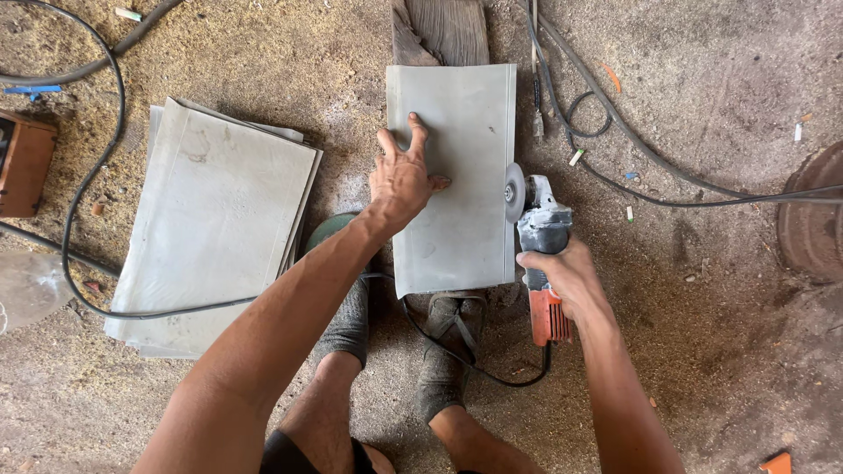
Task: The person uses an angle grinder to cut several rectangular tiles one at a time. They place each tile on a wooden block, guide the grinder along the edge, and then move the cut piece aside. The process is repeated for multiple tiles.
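A grey metal sheet [457, 219] lies on a wooden plank [443, 31] over the dirt floor. My left hand [400, 175] presses flat on the sheet's left part, fingers spread. My right hand [562, 276] grips the body of a grey and orange angle grinder [540, 254]. Its disc [514, 192] stands upright against the sheet's right edge. The grinder's black cord [457, 355] loops under the sheet's near end, past my feet.
A stack of similar grey sheets [215, 219] lies to the left. Black cables [615, 140] run across the floor at left and upper right. A brown box [22, 162] sits at the left edge, and a rusty round object [812, 215] at the right edge.
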The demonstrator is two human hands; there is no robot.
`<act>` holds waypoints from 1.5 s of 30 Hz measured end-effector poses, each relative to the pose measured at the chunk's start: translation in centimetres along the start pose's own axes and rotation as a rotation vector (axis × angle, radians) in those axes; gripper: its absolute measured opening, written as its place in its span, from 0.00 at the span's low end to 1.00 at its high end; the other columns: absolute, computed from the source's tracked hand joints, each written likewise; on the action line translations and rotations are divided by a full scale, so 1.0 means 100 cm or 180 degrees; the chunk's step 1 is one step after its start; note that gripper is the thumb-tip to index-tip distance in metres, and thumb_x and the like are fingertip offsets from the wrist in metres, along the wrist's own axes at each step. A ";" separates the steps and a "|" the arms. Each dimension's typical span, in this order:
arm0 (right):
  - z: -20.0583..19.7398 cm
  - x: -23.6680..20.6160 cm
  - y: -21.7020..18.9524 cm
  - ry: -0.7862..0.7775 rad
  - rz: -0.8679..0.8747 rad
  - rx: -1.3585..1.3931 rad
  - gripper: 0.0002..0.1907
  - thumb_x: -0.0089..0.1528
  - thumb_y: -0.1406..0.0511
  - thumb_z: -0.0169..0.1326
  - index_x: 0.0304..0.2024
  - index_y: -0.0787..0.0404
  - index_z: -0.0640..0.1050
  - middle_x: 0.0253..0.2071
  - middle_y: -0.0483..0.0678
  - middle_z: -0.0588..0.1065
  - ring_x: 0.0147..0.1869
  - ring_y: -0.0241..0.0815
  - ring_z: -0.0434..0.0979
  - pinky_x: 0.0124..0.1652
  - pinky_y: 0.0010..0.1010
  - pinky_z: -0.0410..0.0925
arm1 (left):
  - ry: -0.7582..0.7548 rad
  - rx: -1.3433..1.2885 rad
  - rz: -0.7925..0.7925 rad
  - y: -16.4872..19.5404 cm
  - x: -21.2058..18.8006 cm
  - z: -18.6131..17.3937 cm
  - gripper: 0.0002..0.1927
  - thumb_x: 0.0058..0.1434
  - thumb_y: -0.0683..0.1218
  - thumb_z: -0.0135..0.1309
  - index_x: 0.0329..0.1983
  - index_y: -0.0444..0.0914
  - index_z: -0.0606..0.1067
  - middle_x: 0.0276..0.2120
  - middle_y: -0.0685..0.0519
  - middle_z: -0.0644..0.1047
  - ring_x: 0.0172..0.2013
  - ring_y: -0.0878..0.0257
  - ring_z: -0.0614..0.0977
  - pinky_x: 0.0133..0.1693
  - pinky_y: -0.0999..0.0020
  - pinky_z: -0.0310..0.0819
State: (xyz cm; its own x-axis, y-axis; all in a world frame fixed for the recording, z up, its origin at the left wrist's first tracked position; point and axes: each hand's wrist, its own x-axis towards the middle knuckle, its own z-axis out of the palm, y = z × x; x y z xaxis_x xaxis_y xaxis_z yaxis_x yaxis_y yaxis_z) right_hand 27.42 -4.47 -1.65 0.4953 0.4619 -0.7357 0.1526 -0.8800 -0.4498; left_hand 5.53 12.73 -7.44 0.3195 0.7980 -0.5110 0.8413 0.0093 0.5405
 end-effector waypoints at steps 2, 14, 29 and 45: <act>0.002 0.001 -0.001 -0.0007 -0.0048 0.0047 0.27 0.47 0.68 0.66 0.50 0.58 0.78 0.44 0.50 0.81 0.48 0.45 0.81 0.54 0.46 0.72 | 0.0056 0.0007 0.0026 -0.001 0.000 0.000 0.55 0.58 0.51 0.66 0.77 0.48 0.41 0.60 0.32 0.53 0.46 0.43 0.77 0.43 0.54 0.80; 0.004 0.005 -0.009 -0.0049 -0.0064 0.0180 0.26 0.47 0.70 0.65 0.49 0.61 0.78 0.42 0.52 0.80 0.42 0.44 0.82 0.43 0.40 0.76 | 0.0059 -0.0046 0.0039 -0.003 0.003 0.003 0.56 0.57 0.52 0.67 0.77 0.50 0.40 0.61 0.32 0.52 0.47 0.42 0.76 0.45 0.54 0.80; 0.003 0.016 -0.020 -0.0009 -0.0067 0.0220 0.24 0.48 0.71 0.66 0.48 0.60 0.78 0.41 0.51 0.81 0.40 0.43 0.82 0.42 0.39 0.77 | 0.0050 -0.0065 0.0048 -0.001 0.001 -0.001 0.57 0.56 0.54 0.67 0.77 0.50 0.41 0.63 0.31 0.51 0.50 0.39 0.74 0.48 0.51 0.78; 0.002 0.021 -0.031 -0.0036 -0.0210 0.0214 0.25 0.48 0.70 0.66 0.48 0.61 0.78 0.39 0.52 0.80 0.38 0.41 0.81 0.39 0.38 0.77 | -0.0008 -0.0014 0.0023 -0.002 0.003 0.000 0.53 0.59 0.51 0.64 0.78 0.50 0.41 0.61 0.32 0.53 0.46 0.43 0.76 0.43 0.57 0.81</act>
State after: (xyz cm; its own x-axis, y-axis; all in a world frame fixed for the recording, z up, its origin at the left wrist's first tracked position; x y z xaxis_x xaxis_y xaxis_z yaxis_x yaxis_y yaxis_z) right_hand 27.79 -0.76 -1.86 0.4764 0.5201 -0.7089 0.1267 -0.8385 -0.5300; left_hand 5.48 12.94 -7.72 0.3266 0.7965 -0.5089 0.8371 0.0063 0.5471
